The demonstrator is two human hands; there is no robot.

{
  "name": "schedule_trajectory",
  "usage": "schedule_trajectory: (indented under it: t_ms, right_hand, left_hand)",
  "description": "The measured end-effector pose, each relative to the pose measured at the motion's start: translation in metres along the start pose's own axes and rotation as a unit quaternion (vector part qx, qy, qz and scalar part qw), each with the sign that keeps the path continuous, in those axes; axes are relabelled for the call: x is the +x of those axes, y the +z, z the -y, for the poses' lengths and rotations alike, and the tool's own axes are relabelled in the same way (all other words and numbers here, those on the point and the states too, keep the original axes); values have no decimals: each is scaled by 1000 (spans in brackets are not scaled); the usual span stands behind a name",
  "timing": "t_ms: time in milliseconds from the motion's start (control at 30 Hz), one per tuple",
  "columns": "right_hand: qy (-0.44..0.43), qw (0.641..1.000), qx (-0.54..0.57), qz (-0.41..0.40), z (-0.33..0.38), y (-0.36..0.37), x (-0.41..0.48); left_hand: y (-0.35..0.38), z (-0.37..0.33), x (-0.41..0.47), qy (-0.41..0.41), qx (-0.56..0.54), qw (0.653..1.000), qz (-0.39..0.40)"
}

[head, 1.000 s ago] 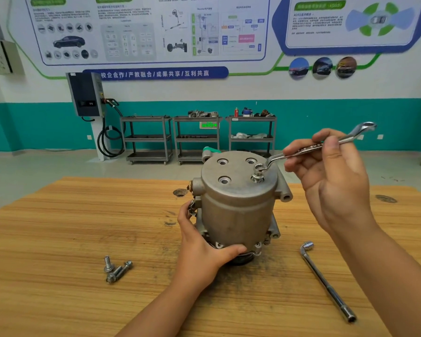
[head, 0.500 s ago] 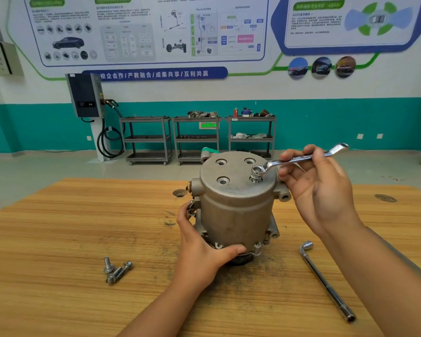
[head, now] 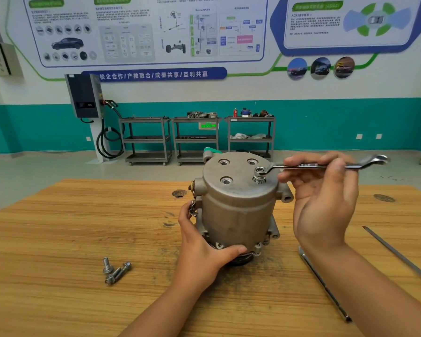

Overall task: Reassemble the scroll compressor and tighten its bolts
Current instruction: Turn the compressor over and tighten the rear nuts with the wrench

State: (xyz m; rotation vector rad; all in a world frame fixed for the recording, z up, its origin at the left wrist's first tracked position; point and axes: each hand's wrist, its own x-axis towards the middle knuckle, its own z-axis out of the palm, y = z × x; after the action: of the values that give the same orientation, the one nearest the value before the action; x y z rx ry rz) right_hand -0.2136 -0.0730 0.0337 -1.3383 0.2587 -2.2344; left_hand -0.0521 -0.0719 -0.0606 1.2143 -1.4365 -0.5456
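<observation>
The grey scroll compressor (head: pixel 238 210) stands upright on the wooden table (head: pixel 83 239). My left hand (head: pixel 202 249) grips its lower flange from the near left. My right hand (head: pixel 323 200) holds a steel ring wrench (head: pixel 309 166) level over the top. The wrench's ring end sits on a bolt (head: pixel 259 177) that stands partly out of the right front hole in the cap. Three other holes in the cap hold no bolt. Three loose bolts (head: pixel 116 269) lie on the table to the near left.
An L-shaped socket wrench (head: pixel 326 288) lies on the table to the right of the compressor, partly under my right forearm. A thin dark rod (head: pixel 399 256) lies further right. Shelving carts (head: pixel 195 139) stand against the far wall.
My right hand has swung the wrench handle round the bolt, first towards the compressor, then back out to the right. My left hand and the compressor have stayed put.
</observation>
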Motion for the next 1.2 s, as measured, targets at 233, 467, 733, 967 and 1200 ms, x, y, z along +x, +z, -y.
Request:
schedule_trajectory:
  t_ms: [233,467,733,967,1200]
  right_hand:
    - [-65,998,-12,12,-4,2,-13]
    - [-203,955,-144,159,-8,-4,-19]
    - [-341,829,-361,258,8,4,-26]
    - [-347,783,-450,253,14,19,-33]
    - [-366,745,-489,271,23,20,-30]
  left_hand:
    - [-1,5,1,16,-1,1000,-4]
    - [-2,9,0,3,-16,1000,-6]
    - [-2,2,-2,6,-23,1000,0]
    - [1,3,0,6,-25,1000,4]
    - [1,7,3,3,0,1000,28]
